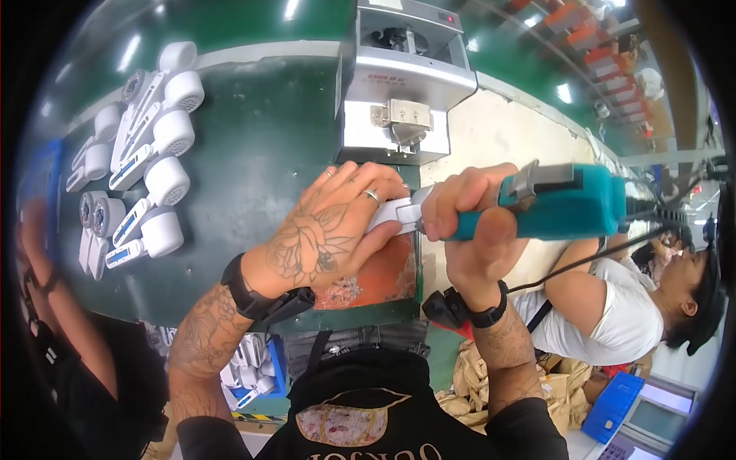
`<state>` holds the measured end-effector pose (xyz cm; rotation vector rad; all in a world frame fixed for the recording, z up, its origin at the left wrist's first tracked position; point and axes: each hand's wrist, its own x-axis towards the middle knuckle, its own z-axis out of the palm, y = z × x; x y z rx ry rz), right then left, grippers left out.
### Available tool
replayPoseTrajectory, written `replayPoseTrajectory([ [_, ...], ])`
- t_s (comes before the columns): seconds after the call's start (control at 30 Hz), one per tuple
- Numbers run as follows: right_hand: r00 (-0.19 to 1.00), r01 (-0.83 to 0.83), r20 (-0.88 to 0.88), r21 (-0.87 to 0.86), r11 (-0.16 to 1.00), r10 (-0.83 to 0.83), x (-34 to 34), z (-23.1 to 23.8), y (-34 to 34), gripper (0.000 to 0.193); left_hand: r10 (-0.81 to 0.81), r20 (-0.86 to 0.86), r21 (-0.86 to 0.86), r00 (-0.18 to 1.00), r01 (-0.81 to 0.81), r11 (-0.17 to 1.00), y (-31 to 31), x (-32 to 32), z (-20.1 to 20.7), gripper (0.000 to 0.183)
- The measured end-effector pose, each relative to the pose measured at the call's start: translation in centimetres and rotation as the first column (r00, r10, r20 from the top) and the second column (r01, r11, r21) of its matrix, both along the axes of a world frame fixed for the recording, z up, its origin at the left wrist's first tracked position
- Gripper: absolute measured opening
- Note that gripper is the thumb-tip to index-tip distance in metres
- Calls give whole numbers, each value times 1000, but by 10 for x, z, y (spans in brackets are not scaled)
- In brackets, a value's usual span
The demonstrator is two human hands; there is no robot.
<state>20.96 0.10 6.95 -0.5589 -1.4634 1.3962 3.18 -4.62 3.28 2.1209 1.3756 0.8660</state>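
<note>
My left hand (328,226), tattooed and ringed, presses a white plastic part (395,216) down near the table's right edge. Its fingers bend over the part, hiding most of it. My right hand (479,218) is wrapped round a teal electric screwdriver (586,201) with a metal clip on its side. The tool lies nearly level, its front end pointing left toward the white part. My right fingers cover that end, so I cannot tell whether it touches. An orange worn patch (368,277) of the tabletop shows below my left hand.
White handheld units with round heads (170,132) lie in rows on the green table (261,115). A grey-and-white machine (399,84) stands at the far side. Blue bins (613,406) and brown wrapping (464,376) are lower down. A person in white (606,307) is at right; another arm (69,307) at left.
</note>
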Motion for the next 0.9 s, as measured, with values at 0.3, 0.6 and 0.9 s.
replayPoseTrajectory([
  [0.3,981,116,-141,-124,985,-134,3,-4,-4,39,-69,-23,136,997,72,988,5,4,8,39],
  [0.6,733,463,-484,-160,872,-478,40,51,58,41,29,-315,184,948,31,982,-47,16,18,39],
  [0.9,735,611,-299,-100,785,-609,65,12,82,36,736,639,-154,223,-901,407,-124,-152,12,41],
])
